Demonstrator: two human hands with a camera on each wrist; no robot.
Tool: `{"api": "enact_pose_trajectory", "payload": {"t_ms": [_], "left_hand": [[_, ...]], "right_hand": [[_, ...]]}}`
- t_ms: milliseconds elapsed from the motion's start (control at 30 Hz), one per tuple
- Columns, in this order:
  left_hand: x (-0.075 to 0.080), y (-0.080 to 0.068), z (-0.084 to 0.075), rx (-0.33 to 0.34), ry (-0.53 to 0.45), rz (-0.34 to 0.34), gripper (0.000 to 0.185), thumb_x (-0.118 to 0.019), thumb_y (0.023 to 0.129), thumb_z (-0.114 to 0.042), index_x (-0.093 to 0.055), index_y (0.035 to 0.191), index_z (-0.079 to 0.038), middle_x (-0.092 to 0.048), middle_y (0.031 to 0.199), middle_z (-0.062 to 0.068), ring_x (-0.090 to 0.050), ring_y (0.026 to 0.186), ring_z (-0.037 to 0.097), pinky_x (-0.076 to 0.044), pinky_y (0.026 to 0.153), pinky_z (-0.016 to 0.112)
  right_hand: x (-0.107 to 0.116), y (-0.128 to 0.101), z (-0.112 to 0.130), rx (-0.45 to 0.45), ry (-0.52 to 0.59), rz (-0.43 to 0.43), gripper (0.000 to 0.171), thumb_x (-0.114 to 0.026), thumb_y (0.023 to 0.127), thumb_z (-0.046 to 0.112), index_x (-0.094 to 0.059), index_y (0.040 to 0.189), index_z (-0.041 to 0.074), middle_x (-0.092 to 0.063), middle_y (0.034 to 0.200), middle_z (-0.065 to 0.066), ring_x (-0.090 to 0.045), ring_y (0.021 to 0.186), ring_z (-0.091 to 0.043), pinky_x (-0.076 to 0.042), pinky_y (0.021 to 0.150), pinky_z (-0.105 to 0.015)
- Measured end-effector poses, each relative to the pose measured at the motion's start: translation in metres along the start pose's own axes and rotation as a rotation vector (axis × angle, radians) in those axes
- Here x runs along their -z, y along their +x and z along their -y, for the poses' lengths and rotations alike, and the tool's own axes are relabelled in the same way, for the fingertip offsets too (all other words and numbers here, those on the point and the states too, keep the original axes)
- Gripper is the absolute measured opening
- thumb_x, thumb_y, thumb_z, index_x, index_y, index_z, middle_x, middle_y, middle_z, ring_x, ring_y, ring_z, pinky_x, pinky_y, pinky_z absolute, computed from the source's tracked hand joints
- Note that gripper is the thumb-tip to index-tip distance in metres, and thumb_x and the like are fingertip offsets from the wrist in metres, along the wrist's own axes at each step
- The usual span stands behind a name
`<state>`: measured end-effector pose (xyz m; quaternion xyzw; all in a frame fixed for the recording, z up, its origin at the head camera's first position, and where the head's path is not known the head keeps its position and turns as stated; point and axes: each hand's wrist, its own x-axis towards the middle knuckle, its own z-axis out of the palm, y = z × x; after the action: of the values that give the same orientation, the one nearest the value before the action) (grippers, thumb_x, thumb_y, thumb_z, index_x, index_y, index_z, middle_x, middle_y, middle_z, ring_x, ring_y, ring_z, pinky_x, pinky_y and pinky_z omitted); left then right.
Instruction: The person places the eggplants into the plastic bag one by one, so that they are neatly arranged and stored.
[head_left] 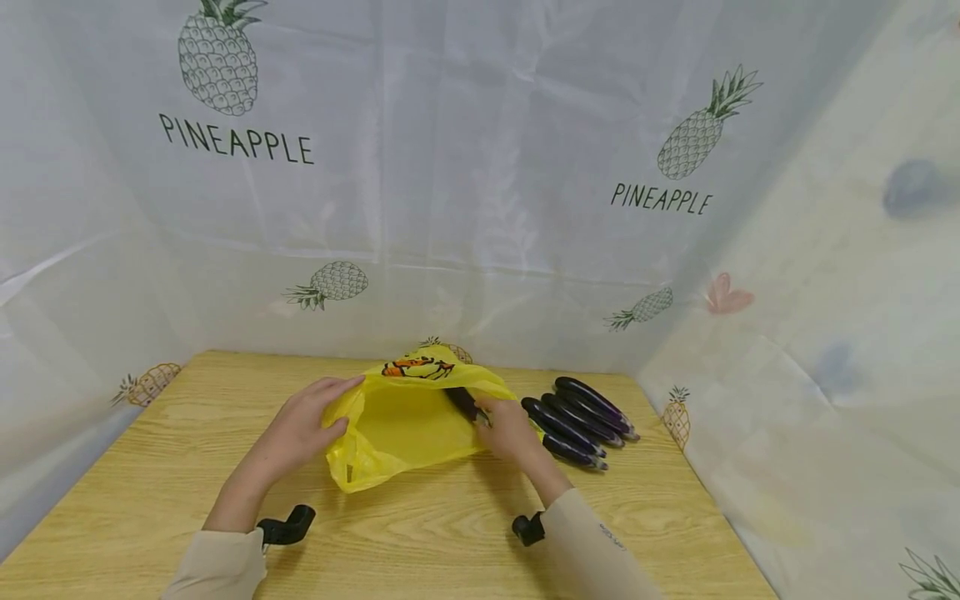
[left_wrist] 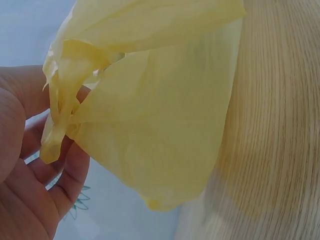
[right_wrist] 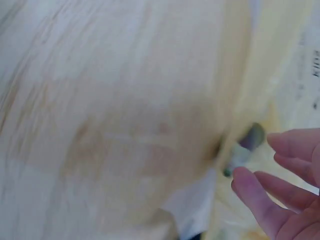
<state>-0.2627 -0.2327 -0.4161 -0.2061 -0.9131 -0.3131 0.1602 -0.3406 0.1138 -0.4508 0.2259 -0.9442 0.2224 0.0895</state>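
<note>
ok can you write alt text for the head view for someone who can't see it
A person's left hand holds the edge of an open yellow plastic bag, while the right hand is at the stem end of a long dark-purple eggplant in its mouth. More eggplants lie to the right on a wood-grain table.

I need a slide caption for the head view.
Left hand holds a yellow bag open, right hand at an eggplant in its opening.
</note>
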Motion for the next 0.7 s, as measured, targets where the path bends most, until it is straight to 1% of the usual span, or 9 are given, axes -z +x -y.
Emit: {"api": "enact_pose_trajectory", "payload": {"t_ms": [67,100,133,167,233,267,400,567,700], "left_hand": [[0.001,0.0,0.0,0.007,0.003,0.0,0.065,-0.072,0.096,0.001,-0.052,0.158,-0.008,-0.063,0.142,0.018,-0.062,0.126,0.044,-0.055,0.099,0.063],[0.001,0.0,0.001,0.008,0.004,0.002,0.065,-0.072,0.096,0.0,-0.052,0.158,-0.008,-0.063,0.143,0.018,-0.062,0.126,0.044,-0.055,0.099,0.063],[0.001,0.0,0.001,0.009,0.007,0.002,0.065,-0.072,0.096,0.0,-0.052,0.158,-0.008,-0.063,0.143,0.019,-0.062,0.127,0.044,-0.055,0.1,0.063],[0.001,0.0,0.001,0.008,0.009,0.002,0.065,-0.072,0.096,0.0,-0.052,0.157,-0.008,-0.063,0.143,0.019,-0.062,0.127,0.044,-0.054,0.1,0.064],[0.001,0.001,0.002,0.004,0.012,0.001,0.065,-0.072,0.096,0.001,-0.053,0.157,-0.008,-0.063,0.142,0.019,-0.061,0.127,0.045,-0.054,0.1,0.064],[0.001,0.001,0.002,0.001,0.012,0.0,0.065,-0.072,0.095,0.001,-0.053,0.157,-0.008,-0.063,0.142,0.019,-0.062,0.127,0.045,-0.054,0.1,0.064],[0.002,0.001,0.003,0.003,0.013,0.001,0.066,-0.073,0.095,0.001,-0.053,0.157,-0.008,-0.063,0.142,0.019,-0.062,0.126,0.045,-0.055,0.099,0.064],[0.003,0.0,0.004,0.005,0.021,-0.002,0.066,-0.072,0.095,0.001,-0.052,0.157,-0.007,-0.063,0.141,0.018,-0.063,0.123,0.043,-0.056,0.096,0.062],[0.004,-0.001,0.006,-0.005,0.019,-0.005,0.066,-0.072,0.095,0.001,-0.052,0.157,-0.007,-0.064,0.14,0.018,-0.064,0.121,0.042,-0.057,0.095,0.061]], "right_hand": [[0.011,-0.005,0.001,-0.005,0.053,0.021,0.041,-0.073,0.097,0.004,-0.069,0.138,0.001,-0.075,0.12,-0.023,-0.07,0.071,-0.03,-0.057,0.059,-0.036],[0.016,-0.008,0.001,-0.014,0.075,0.029,0.042,-0.073,0.098,0.005,-0.068,0.14,0.002,-0.074,0.122,-0.023,-0.073,0.079,-0.032,-0.06,0.063,-0.038],[0.021,-0.01,0.0,-0.016,0.089,0.025,0.042,-0.073,0.098,0.006,-0.068,0.14,0.003,-0.072,0.13,-0.022,-0.076,0.088,-0.034,-0.063,0.069,-0.04],[0.025,-0.013,-0.001,-0.018,0.088,0.023,0.042,-0.073,0.099,0.008,-0.068,0.14,0.004,-0.071,0.131,-0.021,-0.076,0.097,-0.034,-0.065,0.075,-0.041],[0.034,-0.019,-0.005,-0.018,0.104,0.006,0.041,-0.073,0.099,0.009,-0.069,0.14,0.004,-0.071,0.133,-0.019,-0.075,0.1,-0.034,-0.065,0.079,-0.043],[0.038,-0.023,-0.008,-0.013,0.108,-0.008,0.041,-0.074,0.098,0.008,-0.069,0.139,0.004,-0.071,0.132,-0.019,-0.075,0.099,-0.033,-0.065,0.079,-0.044],[0.054,-0.038,-0.025,-0.016,0.093,-0.071,0.042,-0.076,0.097,0.007,-0.07,0.138,0.006,-0.072,0.131,-0.015,-0.074,0.1,-0.031,-0.063,0.083,-0.046],[0.07,-0.057,-0.054,-0.008,0.034,-0.128,0.045,-0.079,0.094,0.007,-0.069,0.139,0.007,-0.071,0.132,-0.016,-0.072,0.105,-0.036,-0.061,0.086,-0.051],[0.076,-0.072,-0.075,0.005,-0.006,-0.147,0.048,-0.08,0.093,0.007,-0.069,0.139,0.006,-0.07,0.133,-0.018,-0.069,0.108,-0.039,-0.06,0.087,-0.055]]}}
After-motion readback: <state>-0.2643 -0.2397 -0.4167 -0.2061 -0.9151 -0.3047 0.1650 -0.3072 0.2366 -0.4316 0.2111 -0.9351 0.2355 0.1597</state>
